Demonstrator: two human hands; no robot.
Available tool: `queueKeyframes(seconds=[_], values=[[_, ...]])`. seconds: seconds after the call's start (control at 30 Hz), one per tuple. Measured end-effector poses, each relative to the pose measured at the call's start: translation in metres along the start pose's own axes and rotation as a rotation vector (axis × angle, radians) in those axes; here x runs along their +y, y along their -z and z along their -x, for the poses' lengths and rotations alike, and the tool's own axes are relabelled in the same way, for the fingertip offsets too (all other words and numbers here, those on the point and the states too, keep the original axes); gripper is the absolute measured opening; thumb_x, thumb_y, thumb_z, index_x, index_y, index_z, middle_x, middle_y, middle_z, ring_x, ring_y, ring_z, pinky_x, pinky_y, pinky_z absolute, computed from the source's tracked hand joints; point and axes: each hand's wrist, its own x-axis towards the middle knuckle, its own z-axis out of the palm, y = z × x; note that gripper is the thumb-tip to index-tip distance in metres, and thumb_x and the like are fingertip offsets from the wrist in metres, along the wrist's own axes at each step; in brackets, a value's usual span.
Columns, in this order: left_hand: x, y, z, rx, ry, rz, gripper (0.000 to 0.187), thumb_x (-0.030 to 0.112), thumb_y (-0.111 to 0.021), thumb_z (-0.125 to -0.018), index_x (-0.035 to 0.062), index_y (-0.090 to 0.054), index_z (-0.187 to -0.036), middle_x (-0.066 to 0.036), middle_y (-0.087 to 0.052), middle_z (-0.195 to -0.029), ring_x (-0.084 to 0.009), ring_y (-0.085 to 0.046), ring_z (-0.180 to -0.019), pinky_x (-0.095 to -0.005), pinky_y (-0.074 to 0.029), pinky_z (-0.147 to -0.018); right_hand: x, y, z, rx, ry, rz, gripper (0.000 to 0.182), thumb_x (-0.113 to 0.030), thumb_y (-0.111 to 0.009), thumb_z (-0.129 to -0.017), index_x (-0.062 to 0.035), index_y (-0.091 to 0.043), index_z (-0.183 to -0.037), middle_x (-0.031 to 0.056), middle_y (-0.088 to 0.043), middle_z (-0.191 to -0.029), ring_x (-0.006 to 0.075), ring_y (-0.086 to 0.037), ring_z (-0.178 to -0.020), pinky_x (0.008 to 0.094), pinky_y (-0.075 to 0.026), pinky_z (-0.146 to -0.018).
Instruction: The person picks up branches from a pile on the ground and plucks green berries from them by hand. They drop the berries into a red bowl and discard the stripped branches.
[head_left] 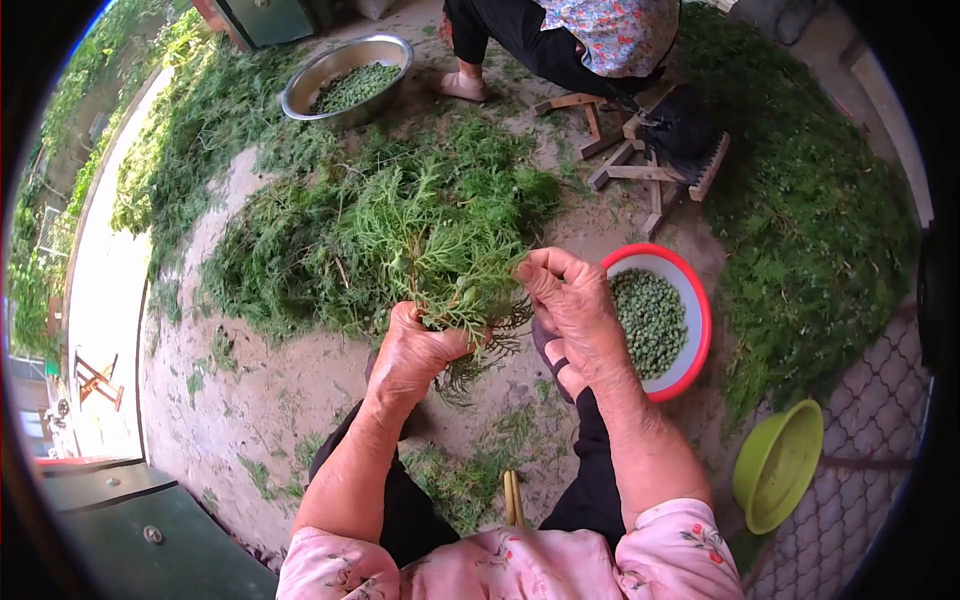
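My left hand (415,355) is closed round the stems of a leafy arborvitae sprig (430,235), held up in front of me. A few round green cones (468,290) show among its flat fronds. At the right edge of the sprig, my right hand (575,300) is pinched, thumb against fingertips; whatever lies between them is too small to make out. Just beyond that hand, on the ground, stands a white basin with a red rim (704,325), holding many small green cones (650,325).
Cut branches (270,260) lie heaped ahead, with another heap (810,240) along the right. A metal basin (398,50) of green cones stands further off. Another person (610,35) sits near a wooden stool (650,172). A yellow-green basin (745,470) leans at right.
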Motion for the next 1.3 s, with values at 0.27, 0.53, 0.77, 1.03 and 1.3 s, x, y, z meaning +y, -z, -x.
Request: queueKeyframes(seconds=[0.27,0.53,0.77,1.03,1.3], values=[[0.004,-0.001,0.002,0.004,0.037,-0.101,0.03,0.001,-0.074,-0.065,0.0029,-0.063,-0.093,-0.002,-0.065,-0.084,-0.0113,-0.06,-0.072,-0.0252,-0.049,-0.066,0.001,-0.002,0.001,0.039,0.185,0.232,0.015,-0.015,-0.068,-0.08,-0.0041,-0.061,-0.087,-0.0086,-0.052,-0.068,-0.0033,-0.033,-0.049,0.0139,-0.023,-0.041],[0.005,-0.002,0.002,0.011,0.07,0.21,0.032,0.0,-0.07,-0.067,0.0011,-0.062,-0.098,-0.003,-0.065,-0.09,-0.0129,-0.06,-0.079,-0.0274,-0.048,-0.075,-0.012,0.008,-0.003,0.1,0.162,-0.296,0.008,-0.012,-0.056,-0.087,-0.0049,-0.054,-0.089,0.0009,-0.056,-0.073,0.0069,-0.053,-0.058,0.0206,-0.038,-0.045],[0.005,-0.003,0.0,-0.002,0.074,0.203,0.032,-0.001,-0.069,-0.068,0.0014,-0.06,-0.099,-0.006,-0.065,-0.089,-0.0142,-0.061,-0.078,-0.0299,-0.05,-0.072,-0.011,0.006,0.006,-0.197,-0.01,-0.005,0.019,-0.008,-0.064,-0.081,-0.0009,-0.06,-0.098,-0.0008,-0.057,-0.076,0.0033,-0.047,-0.053,0.0167,-0.037,-0.046],[0.002,-0.005,-0.002,-0.017,0.108,0.239,0.032,-0.005,-0.067,-0.069,0.0011,-0.061,-0.1,-0.005,-0.065,-0.092,-0.014,-0.061,-0.079,-0.0278,-0.05,-0.074,-0.01,0.001,0.006,-0.233,0.183,0.533,0.022,-0.005,-0.066,-0.075,-0.0034,-0.06,-0.096,0.0033,-0.06,-0.078,0.0114,-0.055,-0.068,0.026,-0.045,-0.063],[0.006,-0.014,-0.001,0.022,0.124,0.244,0.031,0.002,-0.07,-0.068,0.0031,-0.061,-0.097,-0.004,-0.064,-0.086,-0.0136,-0.06,-0.075,-0.0268,-0.049,-0.068,0.001,0.006,0.007,-0.121,0.3,0.601,0.017,-0.006,-0.066,-0.076,-0.0009,-0.055,-0.087,0.0049,-0.06,-0.073,0.0143,-0.057,-0.067,0.0281,-0.045,-0.061]])
